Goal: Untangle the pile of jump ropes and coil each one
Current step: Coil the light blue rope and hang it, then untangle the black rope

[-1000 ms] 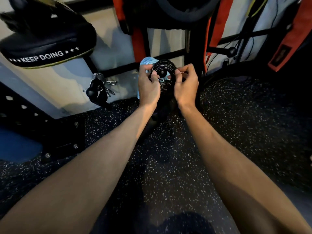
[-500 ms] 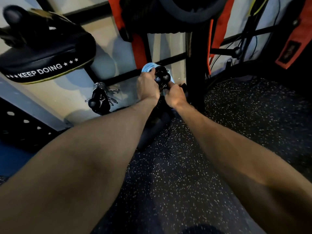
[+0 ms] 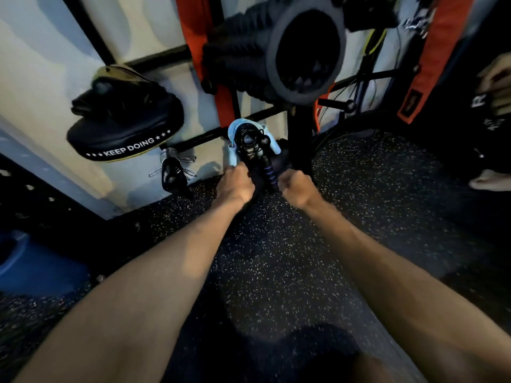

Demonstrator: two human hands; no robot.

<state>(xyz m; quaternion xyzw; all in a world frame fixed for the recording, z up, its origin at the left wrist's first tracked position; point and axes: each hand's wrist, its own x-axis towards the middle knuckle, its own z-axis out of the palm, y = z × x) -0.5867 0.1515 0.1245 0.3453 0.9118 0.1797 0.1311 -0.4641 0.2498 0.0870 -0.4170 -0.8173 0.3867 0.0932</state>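
A coiled black jump rope (image 3: 247,143) hangs on a ball-tipped peg (image 3: 264,140) of the wall rack, in front of a light blue coiled rope (image 3: 238,128). Its handles hang below the coil, one with a blue ribbed grip (image 3: 269,172). My left hand (image 3: 236,184) is curled at the left of the handles and grips the dark one. My right hand (image 3: 296,186) is curled into a fist just right of the blue-ribbed handle; blur hides whether it holds it.
A black focus pad (image 3: 124,128) marked KEEP DOING and a bunch of metal clips (image 3: 173,167) hang at the left. A foam roller (image 3: 304,51) sits above, with orange straps (image 3: 437,51) to the right. A black rack post (image 3: 300,139) stands beside the ropes. Another person's foot (image 3: 489,179) shows at the right edge.
The black coil went from my raised hands onto the peg. Both hands have dropped from the coil to the handles below it.
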